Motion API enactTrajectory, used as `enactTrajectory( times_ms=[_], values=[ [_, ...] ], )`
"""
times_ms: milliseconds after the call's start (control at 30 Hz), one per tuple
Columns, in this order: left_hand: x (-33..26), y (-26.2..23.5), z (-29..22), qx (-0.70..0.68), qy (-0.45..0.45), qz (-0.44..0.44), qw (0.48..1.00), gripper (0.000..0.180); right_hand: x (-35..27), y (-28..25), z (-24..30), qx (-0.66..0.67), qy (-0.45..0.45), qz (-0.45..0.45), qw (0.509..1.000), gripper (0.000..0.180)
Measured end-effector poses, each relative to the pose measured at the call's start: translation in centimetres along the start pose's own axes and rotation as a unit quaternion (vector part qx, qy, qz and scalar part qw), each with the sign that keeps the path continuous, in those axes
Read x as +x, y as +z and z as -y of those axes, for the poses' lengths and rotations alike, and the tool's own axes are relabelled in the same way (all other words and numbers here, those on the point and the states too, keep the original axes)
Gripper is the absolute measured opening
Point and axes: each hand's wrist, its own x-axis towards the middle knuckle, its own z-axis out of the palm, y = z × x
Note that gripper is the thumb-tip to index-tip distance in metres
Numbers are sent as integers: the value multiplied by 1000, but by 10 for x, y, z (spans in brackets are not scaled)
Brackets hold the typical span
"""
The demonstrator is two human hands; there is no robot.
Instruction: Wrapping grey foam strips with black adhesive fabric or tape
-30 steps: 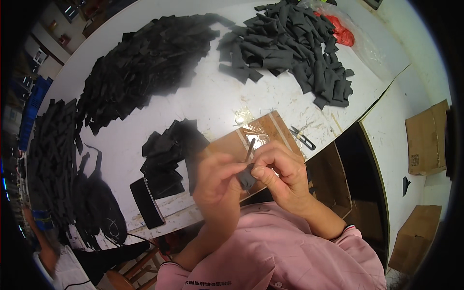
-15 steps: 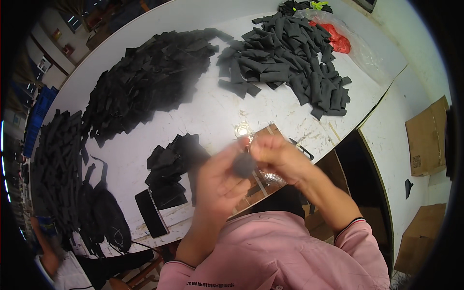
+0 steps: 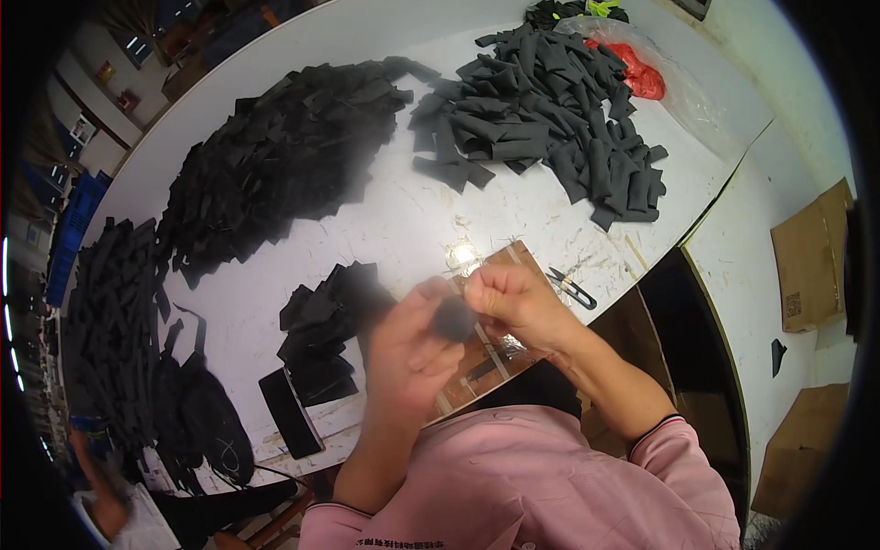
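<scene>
Dark cloth (image 3: 455, 319) is near, gripped by the left hand (image 3: 411, 341); the right hand (image 3: 515, 302) pinches at its edge, hold unclear. Light, even tension should suit it, above the board (image 3: 537, 265). Snips (image 3: 576, 291) lie right, grey pile (image 3: 541, 105) far.

Left hand (image 3: 412, 344) curled, right hand (image 3: 513, 298) pinched just beside it, bare forearms (image 3: 621, 385) converging

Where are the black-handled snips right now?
In the head view, the black-handled snips lie on the white table, just right of the brown board and the right hand.
</scene>
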Motion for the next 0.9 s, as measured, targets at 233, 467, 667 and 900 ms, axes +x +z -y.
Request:
enactTrajectory(
  times_ms=[233, 467, 667, 900],
  values=[
    [-1, -34, 17, 192, 68, -73, 976, 23, 2, -12, -43, -60, -28, -33, 997, 20],
    [0, -12, 3, 653, 395, 116, 636, 23, -4, -14, -34, -230, -81, -91, 965, 20],
    [-10, -9, 19, 315, 374, 1, 872, 8, -23, 15, 12, -661, -369, -53, 652, 28],
    [3, -17, 26, 311, 263, 37, 913, 13, -13, -13, -36, -569, -306, -62, 761, 22]
  ],
)
